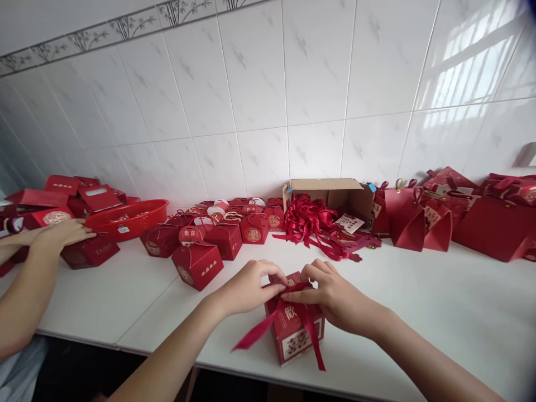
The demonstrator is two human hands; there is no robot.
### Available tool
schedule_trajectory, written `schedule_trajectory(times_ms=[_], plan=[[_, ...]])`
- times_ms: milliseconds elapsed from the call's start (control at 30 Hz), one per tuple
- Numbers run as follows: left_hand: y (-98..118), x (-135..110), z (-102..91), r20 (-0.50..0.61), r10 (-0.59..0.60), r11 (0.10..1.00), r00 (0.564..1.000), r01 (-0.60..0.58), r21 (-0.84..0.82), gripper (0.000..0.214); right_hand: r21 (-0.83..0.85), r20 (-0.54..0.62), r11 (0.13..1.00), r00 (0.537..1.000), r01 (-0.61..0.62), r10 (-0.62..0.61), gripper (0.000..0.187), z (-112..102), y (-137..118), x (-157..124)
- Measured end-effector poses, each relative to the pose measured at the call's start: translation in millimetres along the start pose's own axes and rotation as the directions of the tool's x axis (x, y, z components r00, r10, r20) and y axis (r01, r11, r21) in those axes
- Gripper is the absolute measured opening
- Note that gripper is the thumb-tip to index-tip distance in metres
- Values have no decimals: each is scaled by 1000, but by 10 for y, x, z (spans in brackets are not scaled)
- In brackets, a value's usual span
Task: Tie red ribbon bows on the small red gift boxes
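Observation:
In front of me on the white table stands a small red gift box (293, 329) with gold characters and a pale printed panel. Across its top lies a dark red ribbon (307, 321), its two tails hanging down the front and left. My left hand (255, 285) pinches the ribbon at the box's top, thumb and forefinger together. From the other side my right hand (335, 296) closes its fingers on the same ribbon, over the middle of the lid. The ribbon between the fingertips is partly hidden.
Left of centre stand several finished-looking red boxes (197, 265). Behind, a cardboard box (349, 198) lies beside a heap of ribbons (310, 218). Red gift bags (404, 218) line the right. A co-worker's hand (62, 234) rests near a red basin (129, 220) at left.

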State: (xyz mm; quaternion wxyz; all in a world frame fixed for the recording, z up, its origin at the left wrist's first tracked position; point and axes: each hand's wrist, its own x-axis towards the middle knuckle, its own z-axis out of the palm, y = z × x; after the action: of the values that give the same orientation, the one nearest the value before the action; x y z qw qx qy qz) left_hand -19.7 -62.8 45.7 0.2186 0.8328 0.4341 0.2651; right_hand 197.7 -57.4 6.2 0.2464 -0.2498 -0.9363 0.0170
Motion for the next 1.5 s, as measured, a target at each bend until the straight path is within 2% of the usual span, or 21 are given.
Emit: schedule_trajectory(times_ms=[167,400,567,733,900,1067,1167,1300,1433,1500], plan=[[13,81,-84,93,-51,999,994,52,-7,15,91,31,996,999,-12,9,45,18,3,21],[9,178,-231,198,-46,998,979,39,41,10,172,7,985,1000,-29,29,47,48,26,16],[7,162,-197,289,-28,999,957,38,-31,12,144,22,990,1000,-3,0,50,37,36,26],[-54,172,-123,395,-61,986,917,118,-121,19,82,77,995,995,57,-64,55,6,56,44],[-117,174,-42,322,-19,972,946,93,-215,23,98,86,993,994,58,-67,50,5,73,37],[-147,171,25,381,-61,974,923,138,-178,32,252,7,964,996,88,-92,45,33,148,26],[-187,161,66,350,-40,967,936,125,-224,29,308,-37,946,995,102,-96,41,62,189,13],[-253,135,88,302,-32,951,953,122,-284,28,302,-70,947,994,106,-89,44,95,198,-1],[-290,111,44,388,22,917,922,135,-375,23,295,-93,948,991,119,-95,42,110,204,2],[-290,110,19,395,36,894,918,147,-424,21,316,-95,940,990,126,-101,40,117,218,2]])
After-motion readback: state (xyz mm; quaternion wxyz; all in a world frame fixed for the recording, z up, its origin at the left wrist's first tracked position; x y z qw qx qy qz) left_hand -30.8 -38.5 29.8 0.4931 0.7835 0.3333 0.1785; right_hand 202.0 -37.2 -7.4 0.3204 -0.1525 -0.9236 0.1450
